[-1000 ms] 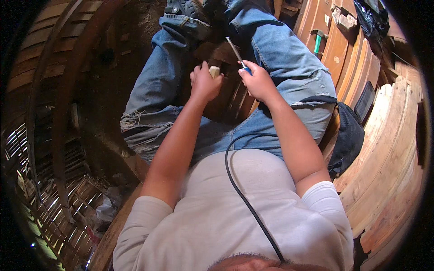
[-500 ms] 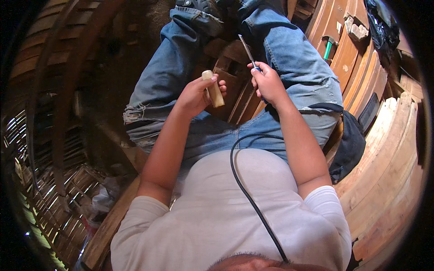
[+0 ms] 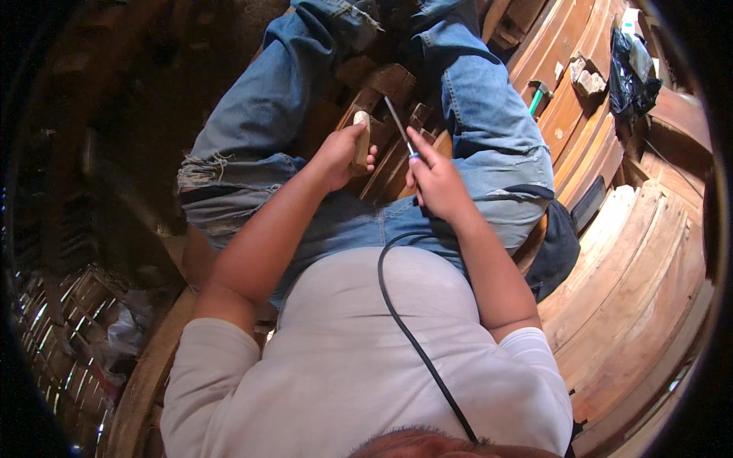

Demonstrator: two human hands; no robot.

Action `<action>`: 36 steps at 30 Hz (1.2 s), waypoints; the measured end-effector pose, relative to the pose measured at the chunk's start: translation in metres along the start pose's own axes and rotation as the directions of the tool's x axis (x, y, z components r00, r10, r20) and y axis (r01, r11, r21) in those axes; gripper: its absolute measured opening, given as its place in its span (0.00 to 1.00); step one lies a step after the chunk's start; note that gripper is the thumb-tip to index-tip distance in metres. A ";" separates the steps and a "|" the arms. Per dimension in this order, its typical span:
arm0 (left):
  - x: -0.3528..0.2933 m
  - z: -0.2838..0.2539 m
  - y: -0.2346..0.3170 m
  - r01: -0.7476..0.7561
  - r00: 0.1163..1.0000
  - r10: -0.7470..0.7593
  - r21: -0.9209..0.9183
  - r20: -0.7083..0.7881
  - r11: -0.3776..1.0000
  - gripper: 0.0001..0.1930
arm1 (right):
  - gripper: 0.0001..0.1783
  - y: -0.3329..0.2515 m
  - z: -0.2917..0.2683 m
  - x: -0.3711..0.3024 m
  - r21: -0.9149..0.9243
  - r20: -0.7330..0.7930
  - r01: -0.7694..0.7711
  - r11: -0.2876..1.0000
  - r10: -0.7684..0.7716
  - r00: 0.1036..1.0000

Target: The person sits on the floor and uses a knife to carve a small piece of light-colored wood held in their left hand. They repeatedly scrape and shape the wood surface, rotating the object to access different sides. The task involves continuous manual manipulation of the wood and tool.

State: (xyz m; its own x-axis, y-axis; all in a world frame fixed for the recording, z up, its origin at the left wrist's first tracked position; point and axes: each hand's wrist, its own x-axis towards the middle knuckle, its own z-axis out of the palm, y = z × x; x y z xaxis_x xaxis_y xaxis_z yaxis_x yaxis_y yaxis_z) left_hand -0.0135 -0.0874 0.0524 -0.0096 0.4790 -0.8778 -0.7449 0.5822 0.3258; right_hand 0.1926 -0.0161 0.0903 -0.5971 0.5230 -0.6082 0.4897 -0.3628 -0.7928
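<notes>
My left hand (image 3: pixel 341 156) is closed round a short, pale piece of wood (image 3: pixel 362 139), its thumb along the side and the rounded end pointing up. To the right, my right hand (image 3: pixel 440 183) grips a narrow chisel-like tool (image 3: pixel 397 120) with a straight metal blade and a bit of blue at its handle. Its index finger lies stretched toward the blade; most of the handle is hidden in the palm. The blade slants up and left, its tip above the wood and apart from it. Both hands are held between my jeans-clad legs (image 3: pixel 489 99).
Brown wooden boards (image 3: pixel 569 84) run along the right, bearing a green-handled tool (image 3: pixel 539 99), a pale rough lump (image 3: pixel 588 79) and a black plastic bag (image 3: pixel 634 72). A dark cloth (image 3: pixel 553 256) lies beside my right thigh. A black cable (image 3: pixel 405 305) crosses my shirt.
The view has shifted. My right hand has come closer to my left, with the blade tip lower and nearer the wood. Its index finger now stretches along the tool.
</notes>
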 end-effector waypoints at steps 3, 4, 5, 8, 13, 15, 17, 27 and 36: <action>0.020 -0.010 -0.004 0.054 0.995 -0.050 -0.042 0.091 0.998 0.18 | 0.31 -0.001 0.008 -0.019 -0.143 0.023 -0.091 0.985 0.096 0.995; 0.025 -0.012 -0.006 0.069 0.989 -0.060 -0.062 0.133 0.996 0.19 | 0.31 -0.003 0.010 -0.020 -0.193 0.026 -0.084 0.978 0.091 0.996; 0.024 -0.009 -0.006 0.057 0.993 -0.052 -0.048 0.108 0.997 0.19 | 0.31 -0.004 0.012 -0.021 -0.237 0.026 -0.077 0.968 0.086 0.996; 0.022 -0.002 -0.008 0.028 0.999 -0.029 0.022 0.040 0.999 0.19 | 0.30 -0.001 0.020 -0.017 -0.320 0.013 0.008 0.947 -0.004 1.000; 0.018 0.002 -0.009 -0.017 0.999 0.021 0.147 -0.028 0.989 0.20 | 0.30 0.005 0.024 -0.007 -0.330 0.013 0.048 0.943 -0.046 0.999; 0.017 0.003 -0.009 -0.017 0.999 0.023 0.144 -0.041 0.989 0.20 | 0.30 0.009 0.025 -0.006 -0.341 0.010 0.090 0.936 -0.092 0.996; 0.016 0.005 -0.009 -0.021 0.998 0.030 0.155 -0.052 0.988 0.20 | 0.30 0.010 0.026 -0.006 -0.355 0.006 0.093 0.930 -0.098 0.995; 0.020 0.014 -0.002 -0.041 0.994 0.057 0.162 -0.097 0.986 0.22 | 0.32 0.018 0.035 0.002 -0.456 -0.074 0.117 0.882 -0.168 0.983; 0.026 0.014 -0.005 -0.055 0.995 0.072 0.225 -0.068 0.973 0.23 | 0.31 0.016 0.034 0.005 -0.480 -0.102 0.122 0.869 -0.193 0.976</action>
State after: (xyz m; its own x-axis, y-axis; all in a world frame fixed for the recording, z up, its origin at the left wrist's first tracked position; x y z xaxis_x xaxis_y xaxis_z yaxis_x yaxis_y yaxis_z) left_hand -0.0002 -0.0687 0.0328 -0.1087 0.4739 -0.8738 -0.5737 0.6880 0.4445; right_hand 0.1756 -0.0450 0.0733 -0.6128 0.6588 -0.4364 0.6573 0.1185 -0.7443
